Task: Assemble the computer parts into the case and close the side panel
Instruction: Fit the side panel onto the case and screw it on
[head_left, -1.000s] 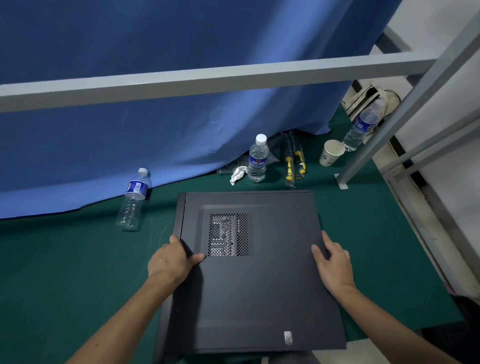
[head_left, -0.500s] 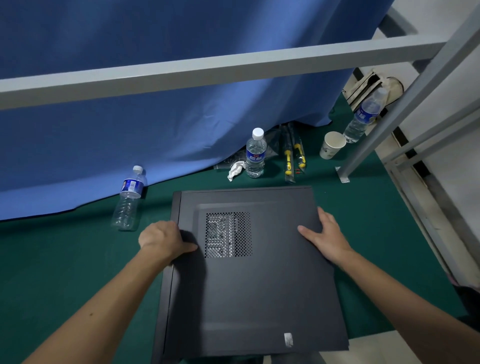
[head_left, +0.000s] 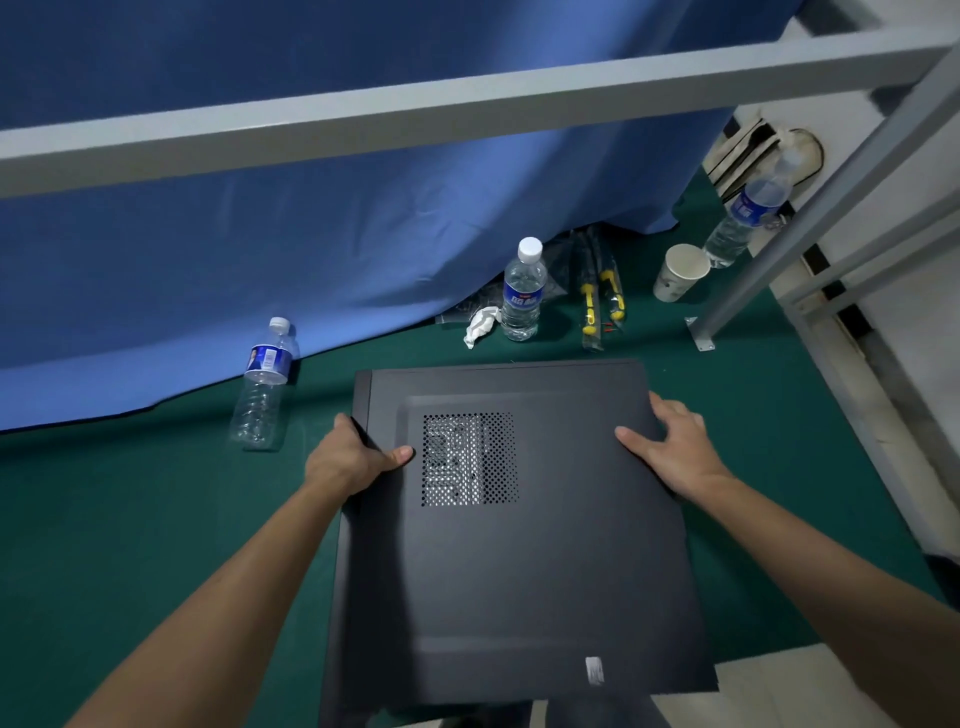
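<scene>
Black metal fills the middle of the view: the case (head_left: 353, 519) lies flat on the green mat (head_left: 130, 545) with the side panel (head_left: 519, 571) on top, its vent grille (head_left: 469, 459) facing up. Only pale, broken shapes show through the grille holes, too dim to name. The case's near end runs past the mat's edge and is cut off by the bottom of the frame.

The left hand (head_left: 348, 457) grips the panel's left edge, thumb on top, its other fingers hidden down the side. The right hand (head_left: 670, 447) clasps the right edge near the far corner, thumb and palm on the surface, fingertips curled over the rim and out of sight.

Behind the case stand two bottles (head_left: 523, 291) (head_left: 264, 384), a crumpled tissue (head_left: 480, 325), bagged yellow-handled tools (head_left: 600, 301) and a paper cup (head_left: 680, 273). A third bottle (head_left: 748, 218) is partly hidden by a grey frame post (head_left: 810, 208). A blue curtain (head_left: 260, 260) covers whatever lies farther back.
</scene>
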